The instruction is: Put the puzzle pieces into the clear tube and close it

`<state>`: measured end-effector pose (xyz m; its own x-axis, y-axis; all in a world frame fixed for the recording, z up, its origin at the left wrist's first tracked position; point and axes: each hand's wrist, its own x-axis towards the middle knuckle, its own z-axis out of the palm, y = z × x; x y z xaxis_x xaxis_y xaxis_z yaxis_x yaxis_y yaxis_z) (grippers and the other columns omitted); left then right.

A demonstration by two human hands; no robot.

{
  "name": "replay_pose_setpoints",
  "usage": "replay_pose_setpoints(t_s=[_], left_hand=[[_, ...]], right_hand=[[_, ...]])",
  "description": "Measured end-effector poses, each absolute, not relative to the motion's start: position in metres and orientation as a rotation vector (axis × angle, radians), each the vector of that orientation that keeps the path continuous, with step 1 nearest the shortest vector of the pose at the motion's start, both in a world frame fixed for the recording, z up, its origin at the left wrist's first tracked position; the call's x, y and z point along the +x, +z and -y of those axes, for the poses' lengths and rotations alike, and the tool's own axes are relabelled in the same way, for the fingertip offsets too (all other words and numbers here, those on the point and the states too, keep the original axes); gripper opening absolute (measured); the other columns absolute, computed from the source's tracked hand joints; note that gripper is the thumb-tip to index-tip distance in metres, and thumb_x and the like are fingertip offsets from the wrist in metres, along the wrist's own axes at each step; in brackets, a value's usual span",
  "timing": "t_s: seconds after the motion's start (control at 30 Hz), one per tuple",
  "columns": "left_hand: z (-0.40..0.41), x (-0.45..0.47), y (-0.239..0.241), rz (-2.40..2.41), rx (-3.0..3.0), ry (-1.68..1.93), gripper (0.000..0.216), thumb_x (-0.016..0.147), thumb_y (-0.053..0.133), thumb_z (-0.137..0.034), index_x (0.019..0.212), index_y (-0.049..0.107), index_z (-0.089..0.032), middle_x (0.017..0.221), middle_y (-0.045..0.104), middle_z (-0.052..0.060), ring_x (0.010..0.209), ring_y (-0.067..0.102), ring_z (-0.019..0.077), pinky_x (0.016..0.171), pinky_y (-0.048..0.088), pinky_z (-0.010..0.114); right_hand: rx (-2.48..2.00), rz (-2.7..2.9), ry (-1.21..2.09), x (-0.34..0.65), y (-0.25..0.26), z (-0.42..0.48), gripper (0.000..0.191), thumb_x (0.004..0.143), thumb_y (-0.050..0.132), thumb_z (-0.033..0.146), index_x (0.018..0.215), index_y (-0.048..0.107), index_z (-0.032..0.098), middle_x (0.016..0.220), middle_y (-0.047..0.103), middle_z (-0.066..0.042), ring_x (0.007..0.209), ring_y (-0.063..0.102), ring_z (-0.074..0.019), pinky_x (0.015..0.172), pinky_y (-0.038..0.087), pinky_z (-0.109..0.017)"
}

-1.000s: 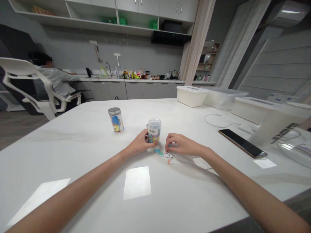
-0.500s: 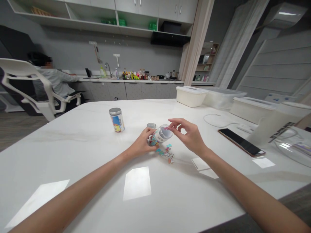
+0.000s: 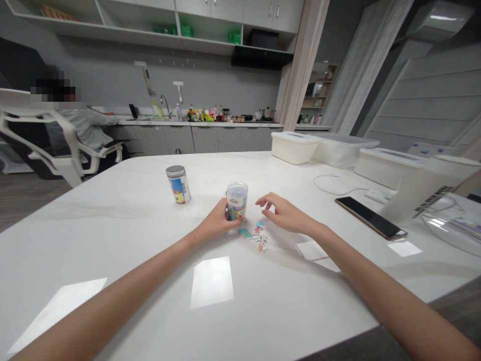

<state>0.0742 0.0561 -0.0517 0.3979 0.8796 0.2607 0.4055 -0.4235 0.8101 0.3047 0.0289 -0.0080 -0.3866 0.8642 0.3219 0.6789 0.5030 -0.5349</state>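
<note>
My left hand (image 3: 218, 220) is wrapped round a clear jar (image 3: 237, 201) with a colourful label, which stands upright with its top uncovered. Small puzzle pieces (image 3: 255, 234) in teal, white and orange lie loose on the table just in front of the jar. To the right of the jar, my right hand (image 3: 282, 212) hovers with fingers apart and slightly curled; I see nothing in it. A second jar (image 3: 179, 185), with a silver lid and a blue and yellow label, stands upright to the left. The lid behind the held jar is almost wholly hidden.
On the glossy white table (image 3: 158, 271), a phone (image 3: 370, 217) lies at the right beside a white cable (image 3: 330, 183). White lidded bins (image 3: 295, 149) and a clear bin (image 3: 341, 150) line the far right. Beyond the table, a person (image 3: 88, 128) sits in a white chair.
The jar has gone from tilted to upright in my left hand. My right hand has drawn away from its mouth, down and to the right, and its fingers have spread.
</note>
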Motion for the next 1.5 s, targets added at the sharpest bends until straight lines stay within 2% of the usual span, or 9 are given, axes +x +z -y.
replay_pose_setpoints(t_s=[0.07,0.17,0.5,0.63,0.83,1.0,1.2,1.33,1.5], left_hand=[[-0.058,0.075,-0.054,-1.128,1.909,0.913,0.053,0.072,0.070,-0.040,0.115,0.051,-0.016,0.111,0.061,0.010,0.096,0.060,0.0248,0.079,0.051,0.036],[-0.059,0.075,-0.054,-1.127,1.890,0.905,0.053,0.071,0.071,-0.040,0.113,0.052,-0.016,0.111,0.062,0.010,0.096,0.061,0.0252,0.079,0.051,0.036],[-0.055,0.077,-0.050,-1.124,1.894,0.916,0.052,0.069,0.071,-0.040,0.110,0.052,-0.015,0.103,0.063,0.007,0.090,0.061,0.0234,0.074,0.051,0.034],[-0.052,0.076,-0.048,-1.125,2.001,0.909,0.048,0.072,0.070,-0.039,0.111,0.052,-0.016,0.105,0.061,0.008,0.092,0.059,0.0240,0.076,0.050,0.035],[-0.050,0.073,-0.044,-0.992,2.222,0.912,0.047,0.075,0.069,-0.035,0.118,0.054,-0.021,0.116,0.055,0.008,0.106,0.054,0.0253,0.089,0.048,0.037],[-0.049,0.072,-0.043,-0.920,2.322,0.917,0.050,0.074,0.069,-0.029,0.122,0.055,-0.022,0.114,0.052,0.006,0.109,0.051,0.0236,0.098,0.044,0.037],[-0.046,0.073,-0.039,-0.929,2.317,0.915,0.048,0.075,0.068,-0.030,0.120,0.056,-0.021,0.113,0.052,0.006,0.110,0.051,0.0233,0.099,0.043,0.037],[-0.048,0.074,-0.042,-0.993,2.266,0.912,0.046,0.074,0.068,-0.032,0.116,0.056,-0.020,0.115,0.055,0.008,0.107,0.054,0.0251,0.094,0.047,0.039],[-0.055,0.075,-0.051,-1.099,1.973,0.895,0.051,0.073,0.069,-0.040,0.115,0.052,-0.017,0.114,0.062,0.012,0.098,0.062,0.0266,0.084,0.051,0.043]], right_hand=[[-1.308,2.363,0.482,0.307,-0.011,-0.029,0.024,0.082,0.058,0.022,0.104,0.064,0.017,0.105,0.062,-0.010,0.092,0.063,-0.0203,0.087,0.049,-0.036],[-1.316,2.502,0.525,0.307,-0.009,-0.024,0.025,0.079,0.065,0.030,0.101,0.069,0.019,0.104,0.063,-0.009,0.096,0.062,-0.0236,0.088,0.048,-0.035],[-1.211,2.345,0.712,0.301,-0.005,-0.025,0.003,0.076,0.064,0.020,0.076,0.064,0.018,0.085,0.066,-0.003,0.079,0.059,-0.0158,0.075,0.047,-0.029],[-0.987,1.981,0.982,0.303,0.004,-0.025,0.018,0.075,0.071,0.034,0.076,0.064,0.018,0.078,0.068,-0.002,0.071,0.060,-0.0142,0.067,0.048,-0.030],[-0.768,1.724,0.669,0.297,0.015,-0.017,0.022,0.081,0.069,0.042,0.085,0.073,0.021,0.088,0.070,-0.006,0.082,0.064,-0.0180,0.069,0.051,-0.032],[-0.856,1.805,0.485,0.290,0.015,-0.010,0.017,0.083,0.068,0.035,0.092,0.074,0.022,0.089,0.072,-0.006,0.078,0.062,-0.0165,0.063,0.048,-0.030],[-0.881,1.748,0.422,0.292,0.013,-0.014,0.014,0.086,0.062,0.031,0.092,0.069,0.021,0.094,0.067,-0.005,0.081,0.061,-0.0146,0.064,0.048,-0.026],[-1.096,1.779,0.486,0.299,0.001,-0.027,0.021,0.087,0.055,0.026,0.106,0.061,0.021,0.092,0.063,-0.004,0.081,0.061,-0.0147,0.064,0.050,-0.026],[-1.360,2.221,0.494,0.302,-0.020,-0.032,0.019,0.075,0.068,0.021,0.094,0.067,0.018,0.097,0.062,-0.008,0.083,0.063,-0.0185,0.082,0.051,-0.036]])
